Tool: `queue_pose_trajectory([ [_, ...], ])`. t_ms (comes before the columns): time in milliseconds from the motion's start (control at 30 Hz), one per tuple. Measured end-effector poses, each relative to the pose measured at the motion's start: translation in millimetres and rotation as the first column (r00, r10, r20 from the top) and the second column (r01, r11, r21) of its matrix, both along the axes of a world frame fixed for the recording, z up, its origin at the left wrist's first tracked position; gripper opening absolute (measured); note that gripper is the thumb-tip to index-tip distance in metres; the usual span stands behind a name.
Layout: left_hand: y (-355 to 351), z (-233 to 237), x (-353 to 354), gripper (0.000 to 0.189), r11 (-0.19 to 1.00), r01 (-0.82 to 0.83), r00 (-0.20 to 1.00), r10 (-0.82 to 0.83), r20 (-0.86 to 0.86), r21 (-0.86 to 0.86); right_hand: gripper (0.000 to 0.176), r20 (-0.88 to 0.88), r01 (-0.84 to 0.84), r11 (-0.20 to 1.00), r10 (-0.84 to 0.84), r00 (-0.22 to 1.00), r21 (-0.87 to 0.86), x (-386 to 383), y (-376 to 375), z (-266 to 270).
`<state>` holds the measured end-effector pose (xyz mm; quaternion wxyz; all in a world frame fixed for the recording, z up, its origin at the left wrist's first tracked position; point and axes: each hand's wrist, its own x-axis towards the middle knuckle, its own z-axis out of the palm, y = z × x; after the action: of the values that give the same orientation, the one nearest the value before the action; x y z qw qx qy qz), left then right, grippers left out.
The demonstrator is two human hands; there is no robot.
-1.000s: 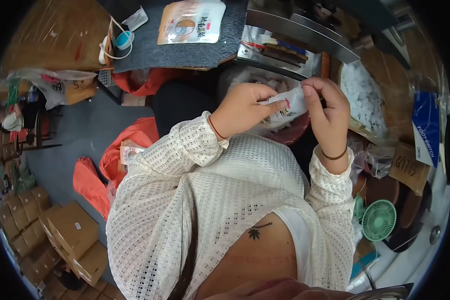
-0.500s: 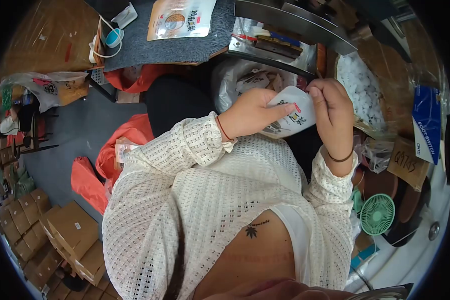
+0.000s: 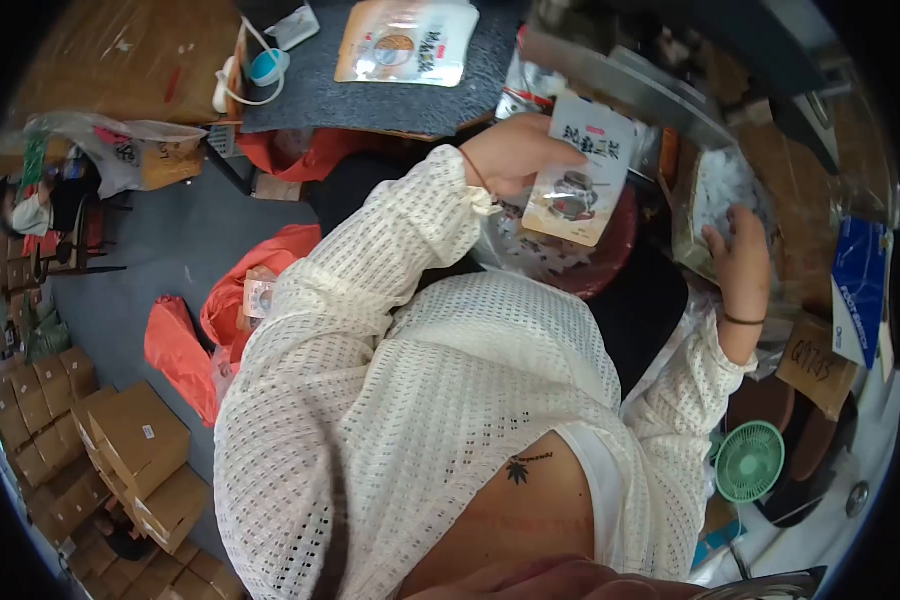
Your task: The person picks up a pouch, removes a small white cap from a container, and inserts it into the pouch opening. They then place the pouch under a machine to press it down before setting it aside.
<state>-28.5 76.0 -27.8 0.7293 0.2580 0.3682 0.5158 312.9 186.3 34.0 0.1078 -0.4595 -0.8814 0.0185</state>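
Note:
My left hand (image 3: 522, 152) grips a printed pouch (image 3: 582, 175) by its left edge, with the printed front facing up. The pouch hangs over a red basin (image 3: 620, 240) lined with clear plastic. At the right, my right hand (image 3: 740, 255) reaches to a box of small white packets (image 3: 720, 190), its fingers apart at the near edge; no packet shows in them. A stack of similar pouches (image 3: 408, 42) lies on the dark grey table top (image 3: 320, 100).
A metal machine frame (image 3: 630, 75) stands beyond the basin. Further right are a blue box (image 3: 857, 290), a brown carton piece (image 3: 818, 365) and a green fan (image 3: 750, 461). Red bags (image 3: 180, 350) and cartons (image 3: 140, 440) are on the floor at the left.
My right hand has let go of the pouch and moved right to the white packets. My left hand has raised the pouch and turned it more upright. The view has shifted slightly.

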Motion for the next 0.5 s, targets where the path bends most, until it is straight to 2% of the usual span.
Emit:
queue_pose_trajectory([
  [133,3,-14,-3,0.041,0.998,-0.02,0.998,0.023,-0.05,0.056,0.035,-0.074,-0.052,0.999,0.052,0.996,0.001,9,8,-16],
  [167,-5,0,-8,0.044,0.988,-0.04,0.965,0.077,-0.252,0.146,0.033,-0.139,-0.042,0.999,0.038,0.99,-0.028,14,10,-22],
  [200,-11,16,-19,0.047,0.97,-0.187,0.839,0.24,-0.488,0.155,0.032,-0.119,-0.047,0.997,0.041,0.992,-0.053,14,10,-20],
  [233,-18,30,-31,0.049,0.927,-0.318,0.634,0.364,-0.683,0.199,0.031,-0.097,-0.048,0.996,0.04,0.995,-0.078,17,11,-15],
  [267,-26,38,-44,0.051,0.866,-0.419,0.371,0.436,-0.82,0.271,0.03,-0.073,-0.041,0.994,0.034,0.997,-0.106,19,11,-11],
  [300,-21,24,-78,0.057,0.721,-0.3,0.002,0.655,-0.756,0.624,0.029,-0.094,-0.013,0.989,0.0,0.996,-0.147,21,11,-10],
  [333,-19,5,-111,0.063,0.515,-0.048,-0.313,0.806,-0.502,0.856,0.028,-0.11,0.012,0.982,-0.033,0.993,-0.189,22,12,-8],
  [367,-35,-4,-121,0.063,0.641,0.065,-0.42,0.713,-0.562,0.765,0.026,-0.126,0.031,0.973,-0.062,0.99,-0.23,21,14,-9],
  [433,-57,-14,-131,0.064,0.842,0.231,-0.637,0.509,-0.578,0.487,0.024,-0.152,0.006,0.988,-0.03,0.988,-0.153,19,11,-10],
  [467,-68,-6,-120,0.064,0.84,0.278,-0.513,0.54,-0.667,0.465,0.022,-0.162,0.001,0.994,-0.02,0.987,-0.114,18,9,-11],
  [500,-80,3,-106,0.057,0.839,0.327,-0.505,0.544,-0.67,0.435,0.02,-0.172,0.016,0.998,-0.025,0.985,-0.053,16,6,-12],
])
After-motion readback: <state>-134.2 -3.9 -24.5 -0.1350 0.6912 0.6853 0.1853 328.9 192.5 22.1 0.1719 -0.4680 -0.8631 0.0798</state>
